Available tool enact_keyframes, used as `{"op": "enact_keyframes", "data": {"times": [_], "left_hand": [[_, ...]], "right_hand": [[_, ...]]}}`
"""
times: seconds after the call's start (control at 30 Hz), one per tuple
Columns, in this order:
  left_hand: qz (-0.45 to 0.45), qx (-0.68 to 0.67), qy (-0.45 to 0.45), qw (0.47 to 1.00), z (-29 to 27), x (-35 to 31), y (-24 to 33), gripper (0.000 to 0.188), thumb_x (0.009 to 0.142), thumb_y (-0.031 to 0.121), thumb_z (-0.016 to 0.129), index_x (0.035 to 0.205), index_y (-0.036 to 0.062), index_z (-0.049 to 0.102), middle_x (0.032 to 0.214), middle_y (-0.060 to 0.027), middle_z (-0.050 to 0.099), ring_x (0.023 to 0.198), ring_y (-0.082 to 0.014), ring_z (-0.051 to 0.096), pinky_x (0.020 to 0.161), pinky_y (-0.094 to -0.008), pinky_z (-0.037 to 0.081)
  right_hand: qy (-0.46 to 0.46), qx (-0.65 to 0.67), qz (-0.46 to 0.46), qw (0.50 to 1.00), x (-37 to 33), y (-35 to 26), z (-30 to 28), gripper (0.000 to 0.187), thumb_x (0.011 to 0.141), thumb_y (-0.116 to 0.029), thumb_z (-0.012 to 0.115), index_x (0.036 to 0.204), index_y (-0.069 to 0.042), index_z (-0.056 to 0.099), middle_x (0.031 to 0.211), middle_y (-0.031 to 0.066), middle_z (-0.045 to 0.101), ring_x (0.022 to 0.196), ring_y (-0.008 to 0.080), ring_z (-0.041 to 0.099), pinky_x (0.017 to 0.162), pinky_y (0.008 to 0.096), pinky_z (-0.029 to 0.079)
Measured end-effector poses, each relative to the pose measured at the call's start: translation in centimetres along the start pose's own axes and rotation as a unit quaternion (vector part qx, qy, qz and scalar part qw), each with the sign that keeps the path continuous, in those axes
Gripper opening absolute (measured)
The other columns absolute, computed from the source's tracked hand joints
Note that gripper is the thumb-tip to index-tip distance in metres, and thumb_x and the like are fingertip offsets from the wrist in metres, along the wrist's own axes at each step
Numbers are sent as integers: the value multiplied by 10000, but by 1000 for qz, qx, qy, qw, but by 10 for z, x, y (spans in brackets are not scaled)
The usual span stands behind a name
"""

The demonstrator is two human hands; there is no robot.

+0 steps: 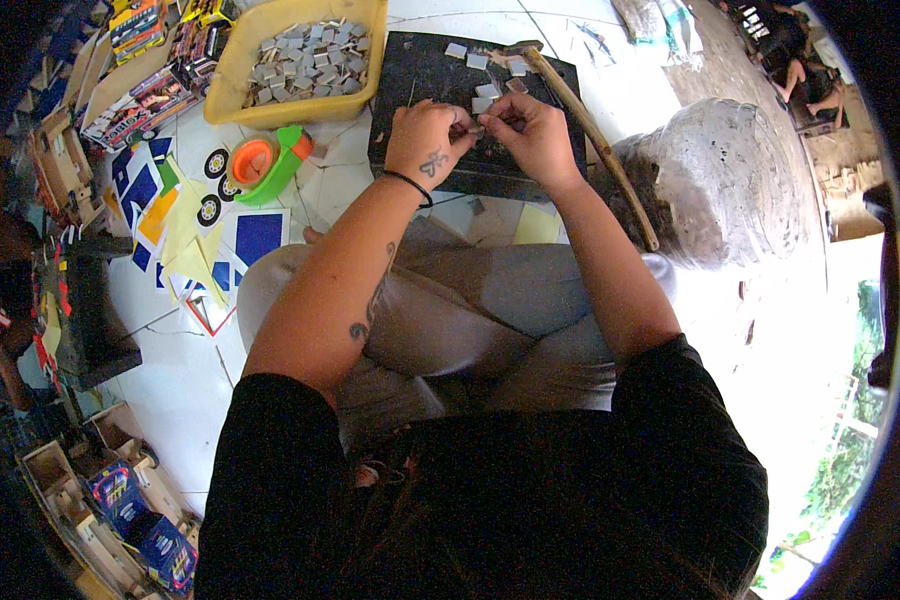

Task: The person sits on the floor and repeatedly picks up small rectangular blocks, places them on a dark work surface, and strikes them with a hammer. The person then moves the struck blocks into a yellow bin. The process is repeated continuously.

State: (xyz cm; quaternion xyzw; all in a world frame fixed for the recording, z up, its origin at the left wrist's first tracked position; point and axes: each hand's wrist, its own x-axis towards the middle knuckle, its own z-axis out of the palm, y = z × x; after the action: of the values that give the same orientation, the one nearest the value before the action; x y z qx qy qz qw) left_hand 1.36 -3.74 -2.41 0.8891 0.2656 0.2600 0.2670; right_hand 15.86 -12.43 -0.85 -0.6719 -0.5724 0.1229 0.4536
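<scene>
My left hand [430, 143] and my right hand [532, 138] meet over a low black block [400, 85]. Both are closed, with thumbs and fingertips pinching a small greyish piece [477, 131] between them; most of it is hidden by the fingers. Just beyond the fingertips, several small flat grey squares [477, 61] lie loose on the block. A hammer with a long wooden handle [595, 135] rests across the block's right side, its head at the far edge and its handle end hanging toward my right knee.
Beyond my left hand stands a yellow basin [378, 50] holding many grey squares. Left of me are a green-and-orange plastic container [280, 165], black toy wheels [209, 210], scattered coloured sheets [195, 250] and wooden toy vehicles [65, 165]. A bulging grey sack [730, 180] sits at right.
</scene>
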Motion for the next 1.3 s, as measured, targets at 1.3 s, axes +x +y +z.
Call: {"op": "enact_keyframes", "data": {"times": [1.3], "left_hand": [[58,-125,107,985,19,-1,1,125,784,134,666,742,25,622,733,-87,604,604,-202,585,571,-298,459]], "right_hand": [[-32,-178,202,963,-114,-63,-130,403,880,-76,501,1278,-61,436,1138,240,554,1022,391,561,855,416,455]]}}
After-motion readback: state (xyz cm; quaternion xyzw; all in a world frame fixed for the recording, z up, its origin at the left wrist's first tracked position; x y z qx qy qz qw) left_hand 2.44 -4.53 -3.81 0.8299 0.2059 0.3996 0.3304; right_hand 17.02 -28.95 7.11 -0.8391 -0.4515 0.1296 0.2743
